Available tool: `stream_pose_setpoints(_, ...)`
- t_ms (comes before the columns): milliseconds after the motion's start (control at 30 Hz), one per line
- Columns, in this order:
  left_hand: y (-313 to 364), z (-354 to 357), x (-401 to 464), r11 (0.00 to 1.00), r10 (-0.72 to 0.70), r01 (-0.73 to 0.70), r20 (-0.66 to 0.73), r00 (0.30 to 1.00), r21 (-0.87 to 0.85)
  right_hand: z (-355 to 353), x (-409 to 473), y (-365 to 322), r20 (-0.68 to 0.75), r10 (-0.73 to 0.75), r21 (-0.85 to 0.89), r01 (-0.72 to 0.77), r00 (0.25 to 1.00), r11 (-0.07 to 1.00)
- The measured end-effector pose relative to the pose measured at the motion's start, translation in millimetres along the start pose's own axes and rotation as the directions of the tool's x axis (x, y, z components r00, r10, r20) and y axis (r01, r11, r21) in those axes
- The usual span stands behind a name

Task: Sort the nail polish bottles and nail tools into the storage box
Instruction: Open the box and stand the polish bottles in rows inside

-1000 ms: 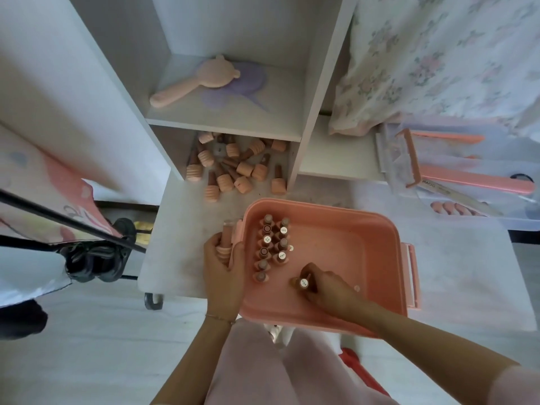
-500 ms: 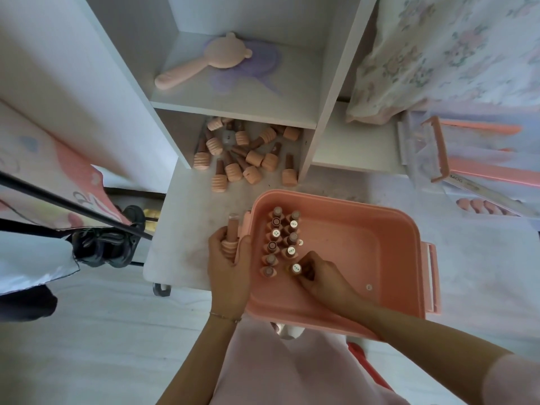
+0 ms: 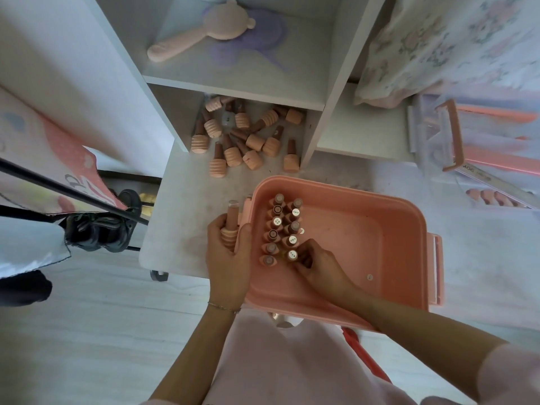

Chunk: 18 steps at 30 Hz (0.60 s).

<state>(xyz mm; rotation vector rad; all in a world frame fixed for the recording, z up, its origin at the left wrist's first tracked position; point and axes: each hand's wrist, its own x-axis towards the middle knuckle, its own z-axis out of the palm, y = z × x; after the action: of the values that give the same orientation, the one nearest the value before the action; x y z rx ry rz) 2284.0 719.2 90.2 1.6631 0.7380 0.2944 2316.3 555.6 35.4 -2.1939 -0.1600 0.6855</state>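
A pink storage box (image 3: 380, 229) sits on the white table in front of me. Two rows of nail polish bottles (image 3: 280, 226) stand upright along its left wall. My right hand (image 3: 318, 266) is inside the box, its fingers pinching the nearest bottle (image 3: 292, 255) of the right row. My left hand (image 3: 229, 252) grips another nail polish bottle (image 3: 230, 226) upright just outside the box's left wall, thumb against the rim. A pile of several loose bottles (image 3: 245, 138) lies under the shelf at the back.
A white shelf unit (image 3: 233, 83) stands behind the table, with a pink hand mirror (image 3: 201, 33) on it. At the right lies a clear lid with a pink handle (image 3: 451, 135), nail files and false nails (image 3: 493, 197). A black stand (image 3: 99, 226) is at left.
My right hand carried its bottle from the box's front middle up-left to the end of the right row. My left hand kept holding its bottle beside the box.
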Motion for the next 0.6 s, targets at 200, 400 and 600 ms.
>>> stream_pose_setpoints(200, 2, -1, 0, 1.000, -0.008, 0.008, 0.008, 1.000, -0.005, 0, 0, 0, 0.003, 0.008, 0.029, -0.009, 1.000, 1.000)
stream_pose_setpoints(400, 3, -1, -1, 1.000, -0.026, 0.026, 0.004, 1.000, -0.005, -4, -1, 1, 0.024, 0.023, 0.018, -0.023, 0.999, 1.000)
stream_pose_setpoints(600, 3, -5, -1, 0.998, -0.057, 0.057, -0.019, 0.998, -0.029, -21, -8, 2, 0.070, 0.046, -0.063, -0.042, 0.996, 0.997)
